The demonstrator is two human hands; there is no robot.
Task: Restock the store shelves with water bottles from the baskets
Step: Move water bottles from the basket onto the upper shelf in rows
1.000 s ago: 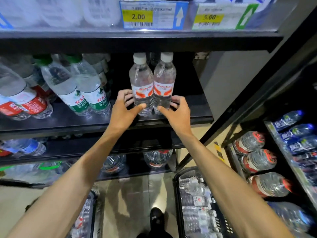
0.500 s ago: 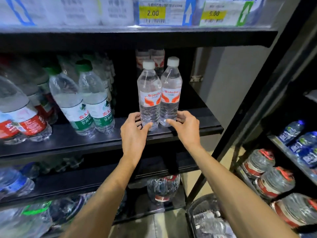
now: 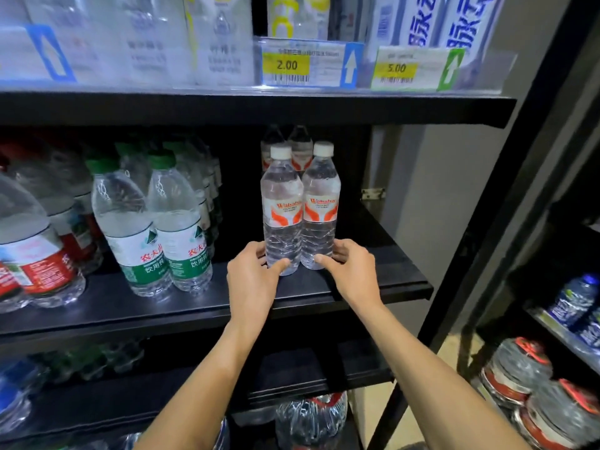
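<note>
Centre frame: white-capped bottles (image 3: 281, 209) slid deeper onto the shelf (image 3: 383, 280) since a second ago, left hand (image 3: 251, 282) and right hand (image 3: 354, 276) still curled round their bases; placement looks nearly done.

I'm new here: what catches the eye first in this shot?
Two bare hands meet on the middle shelf: the left hand grips the left white-capped bottle at its base, the right hand the right white-capped bottle. Green-capped bottles stand to their left; a yellow 2.00 price tag sits above.
</note>
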